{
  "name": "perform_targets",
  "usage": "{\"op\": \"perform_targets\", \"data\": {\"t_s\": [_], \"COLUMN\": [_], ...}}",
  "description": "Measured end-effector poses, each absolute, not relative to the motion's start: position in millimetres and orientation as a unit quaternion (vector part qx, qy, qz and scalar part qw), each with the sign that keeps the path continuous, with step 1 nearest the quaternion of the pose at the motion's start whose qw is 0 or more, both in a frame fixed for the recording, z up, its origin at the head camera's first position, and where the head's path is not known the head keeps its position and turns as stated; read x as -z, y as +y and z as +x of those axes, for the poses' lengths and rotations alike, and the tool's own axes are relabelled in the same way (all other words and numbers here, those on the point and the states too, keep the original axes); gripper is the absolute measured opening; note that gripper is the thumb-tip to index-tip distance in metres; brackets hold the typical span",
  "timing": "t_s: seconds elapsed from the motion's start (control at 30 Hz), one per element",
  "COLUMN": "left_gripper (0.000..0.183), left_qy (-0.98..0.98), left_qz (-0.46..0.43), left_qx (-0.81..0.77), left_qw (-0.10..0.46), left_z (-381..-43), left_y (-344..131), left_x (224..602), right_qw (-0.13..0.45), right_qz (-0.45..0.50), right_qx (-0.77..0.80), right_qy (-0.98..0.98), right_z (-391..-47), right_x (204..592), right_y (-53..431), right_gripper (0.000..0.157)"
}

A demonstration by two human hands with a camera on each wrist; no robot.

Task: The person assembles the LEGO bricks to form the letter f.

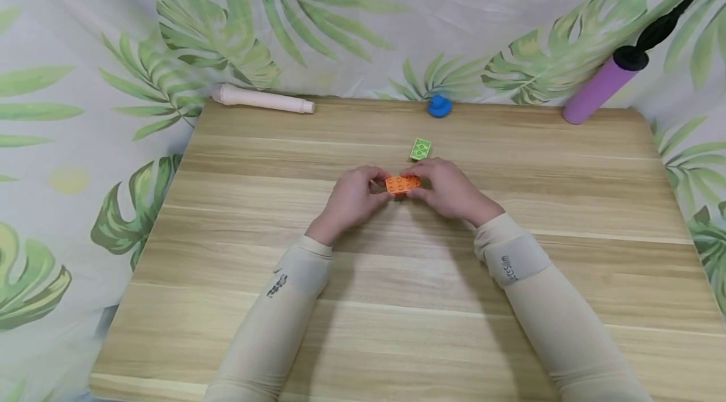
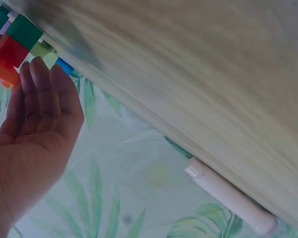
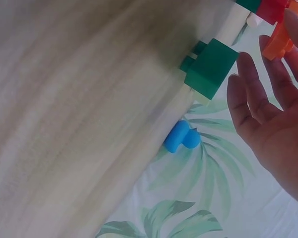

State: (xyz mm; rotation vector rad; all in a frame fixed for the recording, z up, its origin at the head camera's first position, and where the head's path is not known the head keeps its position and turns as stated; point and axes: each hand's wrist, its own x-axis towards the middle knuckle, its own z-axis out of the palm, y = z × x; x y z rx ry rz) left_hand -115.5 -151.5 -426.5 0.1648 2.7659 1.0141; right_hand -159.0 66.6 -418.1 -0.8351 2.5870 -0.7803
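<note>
An orange studded toy brick tops a small stack held between both hands. Below it come a red brick and a green brick, seen from the left wrist. The left hand pinches the stack from the left with thumb and index finger; its other fingers extend loosely. From the right, the right hand pinches the orange brick, thumb in front and fingers behind. Just beyond that hand lies a separate green brick, its light patterned face upward. The right wrist view shows a dark green brick near the fingertips.
Along the back edge of the wooden table lie a pale pink tube-shaped object and a small blue knobbed piece. A purple cylinder with a black top leans at the back right. Leaf-printed cloth hangs behind.
</note>
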Motion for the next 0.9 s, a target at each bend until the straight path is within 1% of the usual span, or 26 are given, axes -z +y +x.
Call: {"op": "perform_targets", "data": {"t_s": [0.3,0.9], "left_gripper": [0.033,0.029], "left_qy": [0.939,0.938], "left_qz": [0.053,0.062], "left_qx": [-0.323,-0.323], "left_qw": [0.101,0.114], "left_z": [-116.4,-122.9], "left_y": [-152.7,-155.2], "left_x": [426.2,422.5], "right_qw": [0.156,0.160], "right_qz": [-0.306,-0.303], "right_qx": [0.259,0.244], "right_qy": [0.903,0.907], "right_z": [-161.2,-162.8], "right_x": [415.9,417.4], "right_y": [66.1,66.5], "right_gripper": [0.040,0.041]}}
